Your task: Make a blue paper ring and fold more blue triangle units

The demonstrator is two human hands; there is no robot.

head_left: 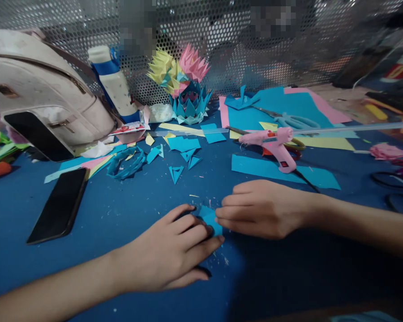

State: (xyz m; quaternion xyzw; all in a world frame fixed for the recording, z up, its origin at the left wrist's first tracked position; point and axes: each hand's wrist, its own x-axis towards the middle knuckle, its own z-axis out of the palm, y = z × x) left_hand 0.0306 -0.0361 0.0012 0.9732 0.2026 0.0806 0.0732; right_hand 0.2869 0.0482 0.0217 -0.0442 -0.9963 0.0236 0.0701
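Observation:
A small piece of blue paper [211, 219] lies on the blue tabletop between my two hands. From the left, my left hand [179, 250] holds it down with bent fingertips, its thumb and little finger spread a little away. At the paper's right edge, my right hand [263, 208] grips it with fingers bunched together; the thumb is hidden. Several small folded blue triangles [176, 174] lie just beyond the hands. A pink glue gun [273, 143] rests beyond my right hand, near a blue paper strip [309, 173].
Two phones [58, 205] and a pale backpack [43, 85] occupy the left, beside a white bottle [114, 85]. Folded paper flowers [190, 100] stand at the back against a perforated metal panel [218, 40]. Blue-handled scissors [297, 120] lie on paper sheets at the back right.

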